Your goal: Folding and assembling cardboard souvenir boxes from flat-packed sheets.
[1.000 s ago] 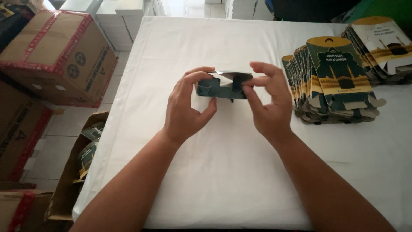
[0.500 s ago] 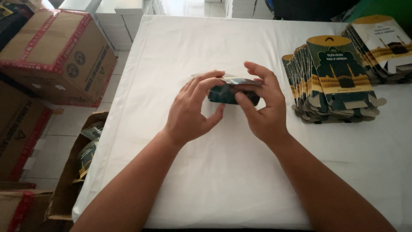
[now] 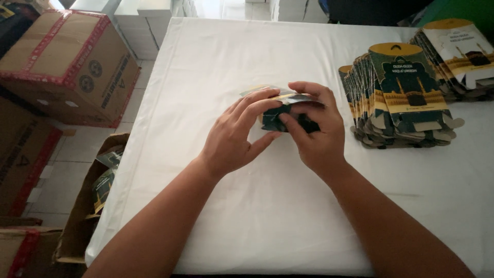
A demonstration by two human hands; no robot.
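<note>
Left hand [image 3: 234,139], right hand [image 3: 316,134] bare; forearms unsleeved, no rings, no watch.

- Left hand [image 3: 231,139] and right hand [image 3: 314,134] together grip a small dark green carton [image 3: 278,119] over the white tabletop [image 3: 247,216].
- Stack of flat printed cartons [image 3: 401,98] lies right of the hands.
- Cardboard box [image 3: 67,67] stands on the floor, left.

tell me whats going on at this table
A person's two hands are closed around a small dark green carton over a white-covered table. The left hand covers its near side, and the right hand grips its other end. A stack of flat, unfolded cartons lies to the right. Brown cardboard boxes stand on the floor at left.
</note>
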